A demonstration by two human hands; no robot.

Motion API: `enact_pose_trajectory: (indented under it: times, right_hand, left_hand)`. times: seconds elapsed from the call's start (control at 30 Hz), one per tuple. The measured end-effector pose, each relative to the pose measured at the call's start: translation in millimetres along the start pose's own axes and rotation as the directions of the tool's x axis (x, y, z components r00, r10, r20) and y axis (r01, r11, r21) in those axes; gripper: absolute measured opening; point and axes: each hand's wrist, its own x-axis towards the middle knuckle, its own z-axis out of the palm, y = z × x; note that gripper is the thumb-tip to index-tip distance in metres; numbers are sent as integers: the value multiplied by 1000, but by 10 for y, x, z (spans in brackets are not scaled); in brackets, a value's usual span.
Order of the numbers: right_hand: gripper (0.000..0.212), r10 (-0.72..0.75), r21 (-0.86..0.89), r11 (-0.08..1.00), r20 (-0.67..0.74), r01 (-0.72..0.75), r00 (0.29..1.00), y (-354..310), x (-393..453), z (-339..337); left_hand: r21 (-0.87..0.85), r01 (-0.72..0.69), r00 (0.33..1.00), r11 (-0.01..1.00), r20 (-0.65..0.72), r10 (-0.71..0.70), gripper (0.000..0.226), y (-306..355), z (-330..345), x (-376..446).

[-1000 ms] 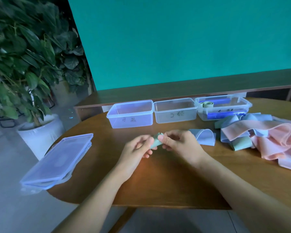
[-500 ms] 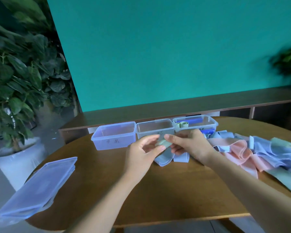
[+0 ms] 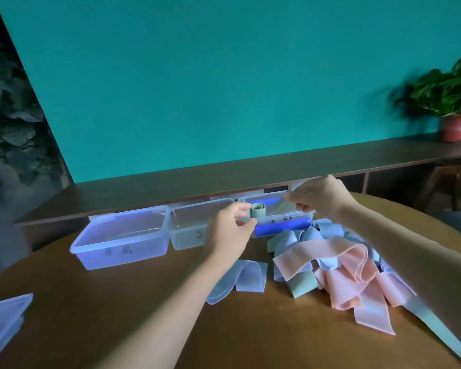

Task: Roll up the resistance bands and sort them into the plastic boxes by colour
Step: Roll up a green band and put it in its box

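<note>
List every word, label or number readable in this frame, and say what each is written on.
"C": handwritten on the front wall of the middle box; the mark after it is hidden by the left hand.
Left box: two dark handwritten marks on its front wall, too blurred to read.
Right box: small dark marks on the front rim, too small to read.
Nothing else carries text.

Looks like office/lounge rm: teal wall [image 3: 224,89], long wood shelf [image 3: 250,179], potted plant [image 3: 447,102], round table [image 3: 117,302].

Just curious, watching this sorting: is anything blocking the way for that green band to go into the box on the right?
Nothing visible does. The right box is open-topped, and both hands hold the green band right above it. A green roll already sits at its left end.
</note>
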Motion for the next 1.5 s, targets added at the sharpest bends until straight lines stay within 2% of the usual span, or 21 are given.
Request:
enact_pose_trajectory:
  times: [0.2, 0.4, 0.5, 0.67, 0.87, 1.27, 1.5]
  right_hand:
    - [14, 30, -130, 991, 9, -28, 1000, 264, 783, 196]
    - [32, 67, -309, 951, 147, -18, 987, 473, 1272, 529]
    - [32, 85, -337, 941, 195, -15, 977, 569, 1385, 668]
    - [25, 85, -327, 945, 204, -14, 975, 637, 1444, 846]
    - [30, 73, -342, 940, 160, -14, 984, 632, 1465, 949]
    - [18, 89, -179, 982, 135, -64, 987, 690, 1452, 937]
    - [17, 85, -167, 984, 161, -58, 983, 666, 1467, 960]
  left_hand:
    - [217, 4, 999, 976, 31, -11, 29, -324, 370, 454]
    - [307, 22, 998, 951, 44, -37, 33, -518, 528, 634]
    - [305, 5, 999, 952, 29, -14, 31, -566, 557, 667]
    - [321, -56, 997, 945, 71, 34, 31, -605, 550, 683]
    - [293, -93, 991, 952, 117, 61, 28, -677, 532, 664]
    - [263, -105, 986, 959, 151, 66, 30, -734, 494, 645]
    - [270, -107, 986, 957, 153, 67, 32, -756, 495, 660]
